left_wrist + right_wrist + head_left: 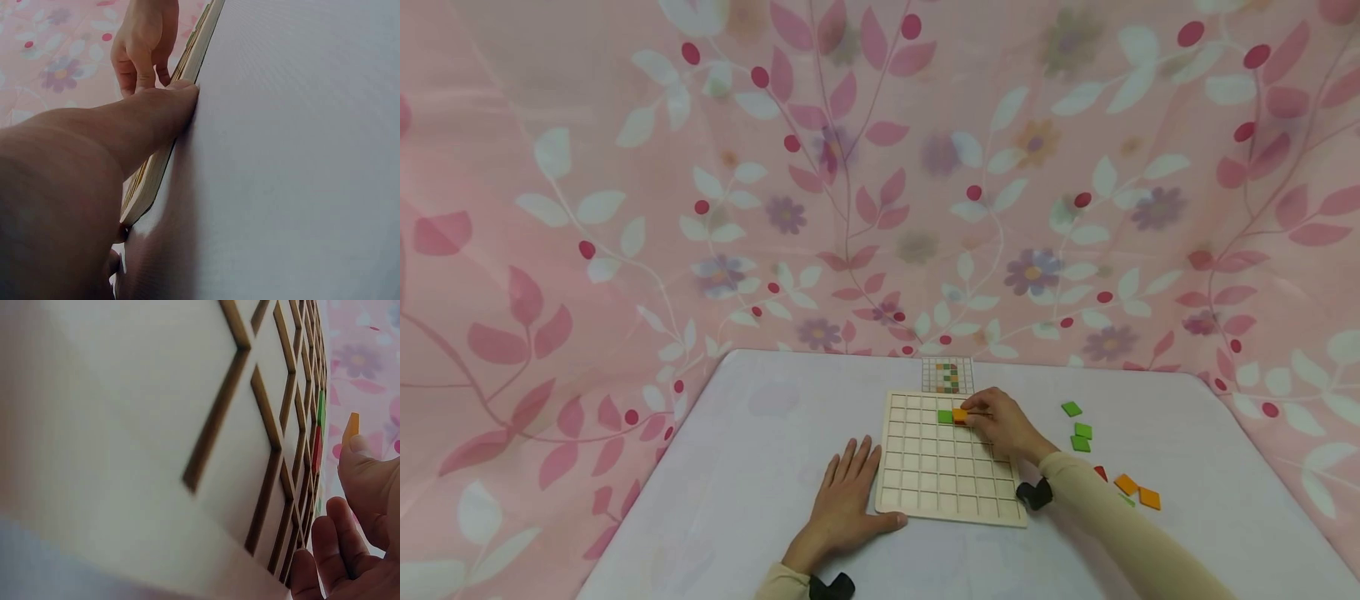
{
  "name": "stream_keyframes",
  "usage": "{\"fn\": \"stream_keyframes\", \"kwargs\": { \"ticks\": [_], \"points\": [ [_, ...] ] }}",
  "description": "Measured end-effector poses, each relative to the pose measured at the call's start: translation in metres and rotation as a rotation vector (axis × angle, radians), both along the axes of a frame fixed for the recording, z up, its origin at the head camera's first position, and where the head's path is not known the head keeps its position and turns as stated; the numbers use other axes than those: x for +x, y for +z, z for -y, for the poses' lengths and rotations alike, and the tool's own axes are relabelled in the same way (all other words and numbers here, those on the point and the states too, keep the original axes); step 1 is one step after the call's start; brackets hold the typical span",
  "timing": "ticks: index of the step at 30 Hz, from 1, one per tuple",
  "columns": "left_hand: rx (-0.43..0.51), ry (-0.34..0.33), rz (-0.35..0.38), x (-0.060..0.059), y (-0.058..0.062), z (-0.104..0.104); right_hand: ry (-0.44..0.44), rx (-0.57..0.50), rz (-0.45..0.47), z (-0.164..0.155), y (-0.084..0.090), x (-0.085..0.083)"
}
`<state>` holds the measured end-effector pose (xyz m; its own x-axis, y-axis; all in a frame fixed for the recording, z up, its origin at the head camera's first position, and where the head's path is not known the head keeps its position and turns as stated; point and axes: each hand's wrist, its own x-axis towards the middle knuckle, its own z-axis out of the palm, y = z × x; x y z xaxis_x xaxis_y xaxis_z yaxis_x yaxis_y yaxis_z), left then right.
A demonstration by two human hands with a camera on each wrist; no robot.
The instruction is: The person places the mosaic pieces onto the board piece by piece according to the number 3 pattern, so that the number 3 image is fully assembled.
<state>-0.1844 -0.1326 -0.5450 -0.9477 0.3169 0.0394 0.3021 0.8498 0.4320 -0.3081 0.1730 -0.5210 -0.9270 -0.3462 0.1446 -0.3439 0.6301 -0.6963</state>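
Note:
A wooden grid board (pixel 951 471) lies on the white table (pixel 760 467). In its top rows sit a green tile (pixel 944 416) and, beside it, a red tile (pixel 317 450). My right hand (pixel 976 413) pinches an orange tile (pixel 959 413) just above the board next to the green one; in the right wrist view the orange tile (pixel 351 428) stands tilted at my thumb tip. My left hand (pixel 853 492) lies flat on the table left of the board, and its thumb (pixel 181 94) presses against the board's edge (pixel 195 53).
A small pattern card (pixel 947 375) lies behind the board. Loose tiles lie to the right: green ones (pixel 1081 431), a red one (pixel 1101 472), orange ones (pixel 1137 492). A pink floral cloth (pixel 880 183) hangs behind and around the table.

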Motion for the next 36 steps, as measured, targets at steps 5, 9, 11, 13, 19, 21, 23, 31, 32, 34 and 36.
{"fn": "stream_keyframes", "kwargs": {
  "ticks": [5, 9, 11, 13, 19, 21, 23, 31, 32, 34, 36],
  "points": [
    [-0.008, 0.001, -0.013, -0.001, -0.002, -0.001, 0.054, 0.007, -0.053, 0.007, 0.0, -0.003],
    [-0.008, 0.003, -0.006, -0.001, -0.003, 0.0, 0.066, 0.04, -0.106, 0.016, 0.005, -0.005],
    [-0.007, 0.004, -0.003, 0.0, -0.002, 0.0, 0.061, 0.062, -0.125, 0.021, 0.008, -0.006],
    [-0.005, 0.004, -0.004, 0.0, -0.001, 0.0, 0.059, 0.085, -0.136, 0.026, 0.011, -0.007],
    [-0.002, -0.005, -0.021, -0.001, -0.002, 0.0, 0.046, 0.173, -0.143, 0.037, 0.009, -0.01],
    [0.003, -0.005, -0.023, -0.001, -0.003, 0.0, 0.048, 0.214, -0.159, 0.04, 0.007, -0.01],
    [0.003, -0.006, -0.024, -0.001, -0.003, 0.0, 0.05, 0.25, -0.178, 0.044, 0.007, -0.01],
    [0.001, -0.001, -0.016, -0.002, -0.002, 0.0, 0.039, 0.422, -0.317, 0.055, 0.01, -0.011],
    [0.0, -0.001, -0.018, -0.002, -0.002, 0.0, 0.037, 0.454, -0.327, 0.057, 0.01, -0.012],
    [-0.006, -0.001, -0.018, -0.001, -0.002, 0.0, 0.039, 0.503, -0.34, 0.06, 0.01, -0.013],
    [-0.013, -0.004, -0.02, -0.001, -0.002, 0.0, 0.038, 0.548, -0.358, 0.062, 0.009, -0.013]
  ]
}}
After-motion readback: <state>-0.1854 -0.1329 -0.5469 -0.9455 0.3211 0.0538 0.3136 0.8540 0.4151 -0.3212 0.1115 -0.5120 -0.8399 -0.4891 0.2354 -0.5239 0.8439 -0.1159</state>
